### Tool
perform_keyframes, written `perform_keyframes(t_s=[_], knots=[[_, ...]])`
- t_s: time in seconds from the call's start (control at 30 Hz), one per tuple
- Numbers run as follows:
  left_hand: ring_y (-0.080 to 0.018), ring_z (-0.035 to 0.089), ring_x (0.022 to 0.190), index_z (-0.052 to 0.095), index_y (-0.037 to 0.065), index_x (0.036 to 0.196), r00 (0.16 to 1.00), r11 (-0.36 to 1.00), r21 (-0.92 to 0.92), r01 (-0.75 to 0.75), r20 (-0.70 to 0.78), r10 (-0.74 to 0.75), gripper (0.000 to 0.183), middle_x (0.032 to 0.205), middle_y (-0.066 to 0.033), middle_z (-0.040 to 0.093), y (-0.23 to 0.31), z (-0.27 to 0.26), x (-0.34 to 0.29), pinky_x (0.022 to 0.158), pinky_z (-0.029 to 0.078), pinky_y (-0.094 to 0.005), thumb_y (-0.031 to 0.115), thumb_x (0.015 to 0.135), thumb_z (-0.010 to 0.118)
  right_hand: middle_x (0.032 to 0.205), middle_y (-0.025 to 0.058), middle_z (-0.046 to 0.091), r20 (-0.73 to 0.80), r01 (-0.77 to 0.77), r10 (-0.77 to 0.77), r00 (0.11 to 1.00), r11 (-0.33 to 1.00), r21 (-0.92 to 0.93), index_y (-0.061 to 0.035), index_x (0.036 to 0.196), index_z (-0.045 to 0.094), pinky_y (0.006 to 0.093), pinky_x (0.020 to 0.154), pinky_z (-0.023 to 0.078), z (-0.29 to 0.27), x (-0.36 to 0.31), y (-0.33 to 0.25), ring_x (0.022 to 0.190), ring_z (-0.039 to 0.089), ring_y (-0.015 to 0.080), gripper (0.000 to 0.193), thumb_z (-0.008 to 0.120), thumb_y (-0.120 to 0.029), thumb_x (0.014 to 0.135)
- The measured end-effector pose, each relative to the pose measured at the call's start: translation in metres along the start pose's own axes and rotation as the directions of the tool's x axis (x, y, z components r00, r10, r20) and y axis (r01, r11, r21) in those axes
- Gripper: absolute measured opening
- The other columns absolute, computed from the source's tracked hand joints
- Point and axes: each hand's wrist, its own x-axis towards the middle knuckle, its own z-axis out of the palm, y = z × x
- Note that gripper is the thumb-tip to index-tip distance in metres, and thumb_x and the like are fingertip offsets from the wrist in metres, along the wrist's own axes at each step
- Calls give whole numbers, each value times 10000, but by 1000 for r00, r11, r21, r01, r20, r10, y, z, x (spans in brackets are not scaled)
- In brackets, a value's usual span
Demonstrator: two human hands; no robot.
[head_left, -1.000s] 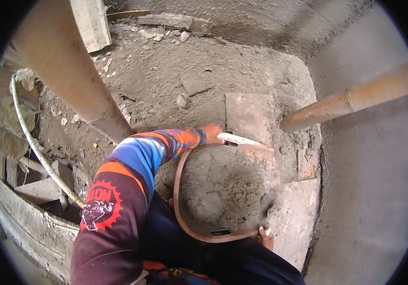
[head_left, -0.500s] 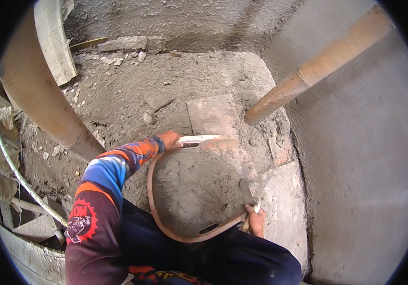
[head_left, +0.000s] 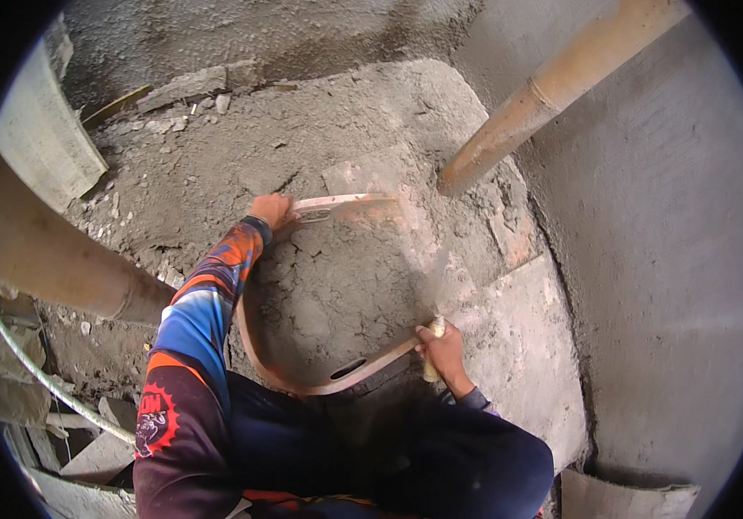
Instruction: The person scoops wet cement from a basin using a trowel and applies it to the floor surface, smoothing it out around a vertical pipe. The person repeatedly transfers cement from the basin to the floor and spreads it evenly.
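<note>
Lying between both hands point(head_left: 272, 210) point(head_left: 447, 353): reddish tub point(head_left: 302, 387)

Thick pole point(head_left: 60, 246) at left, bamboo pole point(head_left: 553, 91) upper right; pale hose point(head_left: 48, 386), grey wall point(head_left: 665, 259)

Premises: a construction site. Evidence noted: a bare grey cement-rendered wall point(head_left: 648, 225) at right; a rougher grey wall point(head_left: 259, 35) at the far side; thick bamboo poles point(head_left: 553, 99) rising at both sides; stony rubble point(head_left: 222, 102) scattered over unpaved ground point(head_left: 86, 355); scrap boards point(head_left: 99, 458) at lower left; a tub point(head_left: 384, 356) of grey mortar-like mix point(head_left: 337, 285).
</note>
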Motion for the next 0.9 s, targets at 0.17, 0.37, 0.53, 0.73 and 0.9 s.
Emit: perform_keyframes(t_s=[0.17,0.37,0.53,0.73,0.9], knots=[[-331,654,816,612,79,1019,1000,1000,17,22,4,-22,457,857,-148,662,-11,18,8,682,525,-441,499,844,573,624,57,592,-24,52,-54,998,994,-95,5,801,575,293,470,458,12,-1,-12,509,588,147,184,686,-141,804],[-355,647,862,614,83,1011,993,993,-31,113,42,-112,475,897,-164,664,-14,27,9,716,517,-462,522,834,573,751,224,602,-32,309,-378,925,800,-515,26,879,577,422,659,482,36,16,-35,734,603,392,253,664,-182,765],[-353,646,878,623,90,1010,983,985,3,171,74,-170,483,922,-168,664,-30,16,-4,739,514,-468,535,838,551,753,185,616,29,427,-463,886,789,-443,22,905,569,414,636,487,30,31,-37,700,620,345,237,664,-144,766],[-354,646,888,624,108,1062,970,971,-26,236,61,-234,438,967,-170,661,-39,16,-11,761,517,-461,481,836,573,736,72,612,-190,-7,50,980,976,219,-5,879,563,283,527,499,-11,28,43,632,625,167,103,607,-77,819],[-325,653,930,628,110,1086,911,915,-24,402,108,-397,418,1008,-132,668,-28,25,-4,776,528,-433,440,832,593,686,62,587,-335,-93,231,914,919,383,-1,875,560,281,464,493,-49,5,76,549,588,159,79,603,-61,846]])
